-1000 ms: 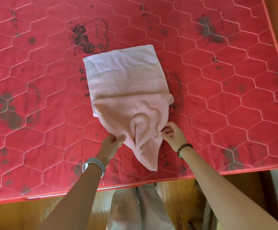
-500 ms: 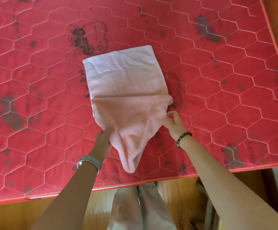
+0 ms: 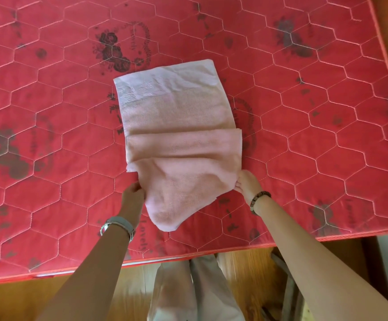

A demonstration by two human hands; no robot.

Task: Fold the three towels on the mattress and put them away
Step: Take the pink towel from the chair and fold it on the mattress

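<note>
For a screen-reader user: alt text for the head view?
Two bare hands, left hand and right hand, grip the near sides of a pink towel, part-folded on a red quilted mattress. Its near end sags to a rounded point.

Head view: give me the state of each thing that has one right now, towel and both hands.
Pink towel: partly folded, far end flat on the red mattress, near end bunched and lifted.
Left hand: pinching the towel's left edge.
Right hand: pinching the towel's right edge.
</note>
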